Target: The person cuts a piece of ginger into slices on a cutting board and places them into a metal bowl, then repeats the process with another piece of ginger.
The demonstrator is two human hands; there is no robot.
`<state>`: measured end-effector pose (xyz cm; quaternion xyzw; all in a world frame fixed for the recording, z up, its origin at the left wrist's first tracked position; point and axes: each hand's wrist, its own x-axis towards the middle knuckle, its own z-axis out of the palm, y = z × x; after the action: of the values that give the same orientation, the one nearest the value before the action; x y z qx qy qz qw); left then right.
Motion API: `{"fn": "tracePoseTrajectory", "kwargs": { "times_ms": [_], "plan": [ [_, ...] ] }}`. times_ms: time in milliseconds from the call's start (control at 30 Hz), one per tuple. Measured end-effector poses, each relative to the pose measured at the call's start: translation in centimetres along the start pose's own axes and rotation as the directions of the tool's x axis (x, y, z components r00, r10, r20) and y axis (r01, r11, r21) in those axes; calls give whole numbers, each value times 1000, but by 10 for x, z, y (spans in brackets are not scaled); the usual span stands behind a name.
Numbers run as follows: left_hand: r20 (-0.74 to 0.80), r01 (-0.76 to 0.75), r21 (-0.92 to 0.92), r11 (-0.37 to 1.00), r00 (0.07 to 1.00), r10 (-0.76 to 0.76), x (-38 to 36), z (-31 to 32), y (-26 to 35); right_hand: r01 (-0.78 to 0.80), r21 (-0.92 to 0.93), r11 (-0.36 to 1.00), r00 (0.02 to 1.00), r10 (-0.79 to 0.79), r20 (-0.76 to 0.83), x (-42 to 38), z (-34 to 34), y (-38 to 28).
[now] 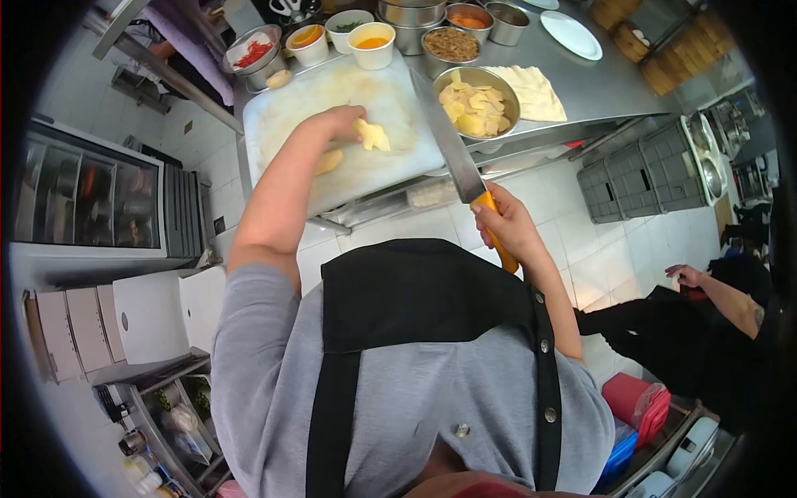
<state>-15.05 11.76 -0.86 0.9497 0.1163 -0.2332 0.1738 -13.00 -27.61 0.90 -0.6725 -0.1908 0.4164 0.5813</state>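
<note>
My left hand [339, 124] is over the white cutting board [282, 116], its fingers closed at a pale yellow sliced piece [374, 135]. Another pale piece [329, 161] lies on the board by my left wrist. In my right hand [508, 220] is the orange handle of a large knife [452, 149]. The blade points up and away, along the board's right edge. Right of the blade, a metal bowl [515, 104] holds thin yellow slices [477, 106]. A small pale piece [279, 79] sits at the board's far left corner.
Behind the board stand a bowl of red strips [251, 56], a white cup of orange liquid [371, 45] and a bowl of brown crumbly food [451, 45]. A folded cloth [531, 93] is beside the slices. Another person [689, 324] in black is at the right.
</note>
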Motion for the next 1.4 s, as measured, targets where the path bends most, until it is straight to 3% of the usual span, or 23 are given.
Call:
{"fn": "tracePoseTrajectory", "kwargs": {
  "times_ms": [67, 167, 267, 300, 333, 400, 500, 600, 733, 800, 867, 900, 1033, 1167, 1267, 1400],
  "plan": [
    [51, -20, 10, 1000, 999, 19, -1, -6, 3, 2, 9, 1000, 999, -1, -35, -6, -3, -2],
    [75, -68, -277, 958, 993, 92, -7, -26, 32, 35, 41, 999, 996, -31, -85, -17, -8, -9],
    [-104, -157, -396, 905, 987, 126, -1, -45, 77, 103, 102, 989, 984, -86, -157, -25, -19, -11],
    [-268, -273, -406, 872, 948, 172, 13, -41, 85, 135, 115, 984, 978, -114, -177, -28, -22, -16],
    [-425, -386, -396, 833, 881, 206, 30, -35, 93, 168, 127, 978, 970, -141, -198, -30, -25, -19],
    [-615, -421, -266, 868, 767, 183, 53, -30, 121, 231, 131, 964, 951, -195, -241, -33, -32, -21],
    [-638, -271, -153, 950, 761, 114, 80, -12, 164, 296, 129, 946, 922, -248, -298, -36, -42, -26],
    [-622, -218, 269, 938, 704, 342, 75, 14, 171, 298, 157, 942, 921, -240, -307, -41, -46, -26],
    [-792, -317, 86, 945, 553, 258, 66, 7, 133, 270, 123, 955, 924, -221, -311, -48, -47, -19],
    [-865, -344, -31, 939, 480, 148, 41, -1, 96, 235, 82, 968, 932, -201, -303, -47, -45, -15],
    [-873, -170, -110, 979, 487, -13, 6, -2, 53, 181, 79, 980, 955, -156, -254, -45, -42, -11],
    [-810, -75, -199, 977, 574, -121, -8, 3, 22, 150, 74, 986, 967, -131, -220, -42, -39, -8],
    [-408, 330, -360, 873, 785, -466, -83, 23, -36, 5, -60, 998, 996, -10, -85, -20, -21, -2],
    [-283, 363, -312, 878, 847, -450, -115, 63, -36, -32, -187, 982, 999, 35, 16, 10, 5, -3],
    [-445, 268, -373, 888, 789, -425, -111, 81, -20, 26, -245, 969, 998, -9, 67, 33, 21, -6],
    [-508, 124, -309, 943, 817, -273, -101, 88, -3, 64, -298, 952, 995, -37, 97, 52, 40, -15]
  ]
}}
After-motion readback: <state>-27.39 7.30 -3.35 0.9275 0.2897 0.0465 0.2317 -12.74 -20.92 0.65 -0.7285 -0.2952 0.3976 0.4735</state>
